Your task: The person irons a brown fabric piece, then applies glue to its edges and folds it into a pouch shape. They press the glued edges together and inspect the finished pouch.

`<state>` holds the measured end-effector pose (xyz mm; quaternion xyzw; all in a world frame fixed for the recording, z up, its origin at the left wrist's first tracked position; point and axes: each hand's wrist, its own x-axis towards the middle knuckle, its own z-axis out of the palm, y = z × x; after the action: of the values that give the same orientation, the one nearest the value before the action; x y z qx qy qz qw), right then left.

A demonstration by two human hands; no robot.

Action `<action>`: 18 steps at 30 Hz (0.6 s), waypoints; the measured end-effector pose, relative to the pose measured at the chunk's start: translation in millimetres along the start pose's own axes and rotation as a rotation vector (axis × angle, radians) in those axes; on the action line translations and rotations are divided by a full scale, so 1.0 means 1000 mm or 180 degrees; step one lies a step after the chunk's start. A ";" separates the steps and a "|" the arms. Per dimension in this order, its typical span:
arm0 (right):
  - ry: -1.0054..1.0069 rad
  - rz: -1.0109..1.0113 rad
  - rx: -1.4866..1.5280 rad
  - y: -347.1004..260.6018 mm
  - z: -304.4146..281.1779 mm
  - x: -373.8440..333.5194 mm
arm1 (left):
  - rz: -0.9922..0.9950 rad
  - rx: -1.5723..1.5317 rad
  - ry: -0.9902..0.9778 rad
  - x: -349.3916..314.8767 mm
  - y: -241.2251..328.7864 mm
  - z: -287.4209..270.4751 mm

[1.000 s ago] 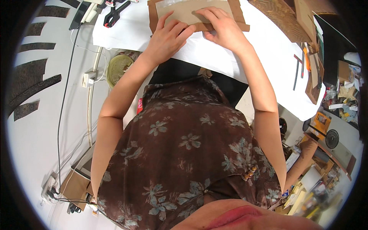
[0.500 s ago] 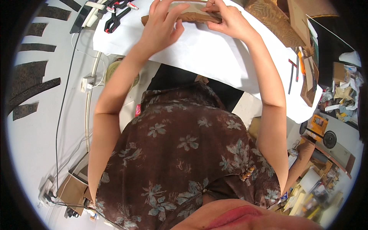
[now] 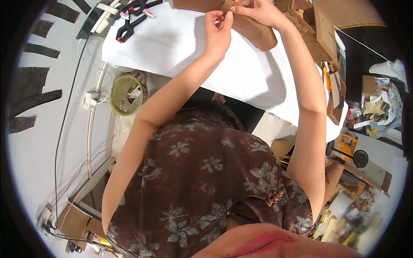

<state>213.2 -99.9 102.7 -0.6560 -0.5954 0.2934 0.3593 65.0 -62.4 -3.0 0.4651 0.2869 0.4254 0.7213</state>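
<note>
A brown, stiff-looking sheet, perhaps leather or card (image 3: pixel 257 35), lies across the far side of the white-covered table (image 3: pixel 180 49), bent into angled parts. Its upper part runs out of view. My right hand (image 3: pixel 263 13) pinches the piece near its middle between thumb and fingers. Close beside it, my left hand (image 3: pixel 217 33) has its thumb and curled fingers drawn together at the near edge of the same piece. Exactly what lies between those left fingertips is too small to see.
Black spring clamps (image 3: pixel 130 29) lie at the table's far left. Brown patterned material and boards (image 3: pixel 320 36) stand at the far right, with an orange-handled tool (image 3: pixel 328 81) nearer. On the floor at left is a yellow-green basket (image 3: pixel 124 96). A cable (image 3: pixel 69 116) hangs along the wall.
The brown piece has turned and shifted right; a flat part now slopes toward the right. My left hand has moved right, beside my right hand, and its spread fingers have drawn together.
</note>
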 end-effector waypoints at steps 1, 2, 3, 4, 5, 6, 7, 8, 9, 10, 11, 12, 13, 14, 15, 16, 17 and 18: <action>0.0024 0.0026 0.0230 -0.002 0.001 -0.001 | 0.0072 0.0034 -0.0013 0.006 -0.001 0.001; 0.0210 0.0222 0.0267 -0.005 0.000 -0.004 | 0.0144 0.0067 -0.0026 0.013 -0.002 0.002; 0.0404 0.0420 0.0298 -0.007 -0.003 -0.008 | 0.0216 0.0096 -0.0046 0.017 0.000 0.004; 0.0599 0.0616 0.0329 -0.009 -0.006 -0.011 | 0.0363 0.0166 -0.0027 0.020 0.002 0.006; 0.0698 0.0508 0.0654 -0.001 -0.009 -0.013 | 0.0511 0.0236 -0.0005 0.024 0.004 0.008; 0.0896 0.0490 0.0911 -0.004 -0.007 -0.018 | 0.0644 0.0305 0.0005 0.026 0.005 0.008; 0.1084 0.0453 0.1187 -0.011 -0.001 -0.024 | 0.0816 0.0486 0.0002 0.031 0.006 0.005; 0.1269 0.0412 0.1464 -0.017 0.006 -0.029 | 0.0988 0.0818 0.0168 0.031 0.006 0.001; 0.1610 0.0403 0.1862 -0.017 0.014 -0.034 | 0.1164 0.1144 0.0311 0.027 0.011 0.000; 0.1714 0.0312 0.1906 -0.013 0.018 -0.038 | 0.1337 0.1475 0.0458 0.023 0.015 -0.003; 0.1816 0.0219 0.1949 -0.007 0.022 -0.043 | 0.1015 0.1753 0.0389 0.022 0.014 -0.006; 0.1903 0.0125 0.2009 0.001 0.029 -0.047 | 0.0790 0.1284 0.0207 0.019 0.016 -0.008; 0.1879 0.0266 0.2004 0.006 0.032 -0.053 | 0.0561 0.0815 0.0027 0.015 0.018 -0.010; 0.1943 0.0288 0.2174 0.010 0.034 -0.056 | 0.0327 0.0346 -0.0151 0.011 0.021 -0.011; 0.1994 0.0313 0.2352 0.005 0.040 -0.058 | 0.0076 0.0323 -0.0288 0.007 0.026 -0.014; 0.2044 0.0340 0.2529 0.000 0.045 -0.061 | -0.0177 0.0298 -0.0424 0.005 0.033 -0.015; 0.2091 0.0177 0.2586 -0.006 0.050 -0.063 | -0.0431 0.0273 -0.0557 0.004 0.037 -0.018; 0.2065 0.0173 0.2662 -0.007 0.051 -0.066 | -0.0277 0.0246 -0.0695 0.006 0.035 -0.020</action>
<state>159.3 -158.3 76.6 -0.5289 -0.2685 0.2970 0.7483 39.2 -41.3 20.7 0.5232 0.2428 0.3293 0.7476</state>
